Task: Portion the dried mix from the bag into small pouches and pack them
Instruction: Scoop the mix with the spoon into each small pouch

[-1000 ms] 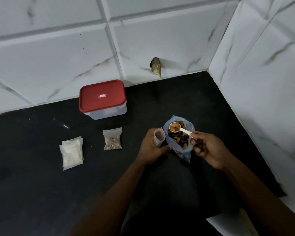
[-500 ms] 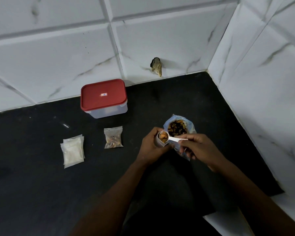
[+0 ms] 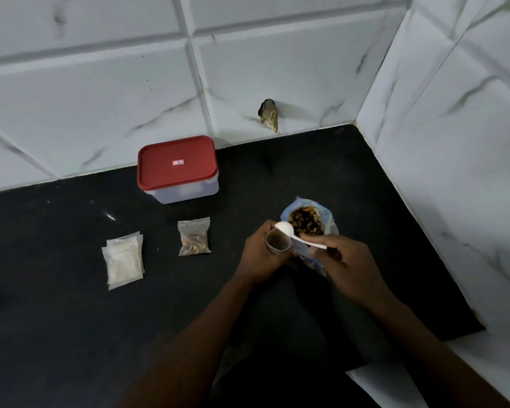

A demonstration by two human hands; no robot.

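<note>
A blue-tinted plastic bag (image 3: pixel 329 217) of dried mix stands open on the black counter. My left hand (image 3: pixel 259 254) grips a small clear pouch (image 3: pixel 278 242), its mouth held open just left of the bag. My right hand (image 3: pixel 346 262) pinches the handle of a white plastic spoon (image 3: pixel 285 229). The spoon's bowl is turned over above the pouch mouth. A filled pouch (image 3: pixel 194 237) of mix lies flat to the left. Further left lies a small stack of empty pouches (image 3: pixel 123 259).
A clear container with a red lid (image 3: pixel 178 167) stands shut near the back wall. White marbled tiles form the back wall and the right wall (image 3: pixel 454 160), meeting in a corner. The black counter (image 3: pixel 56 319) stretches to the left and front.
My right hand carried the loaded spoon from the bag leftwards to the pouch, then turned its bowl over above the pouch mouth. My left hand kept holding the pouch.
</note>
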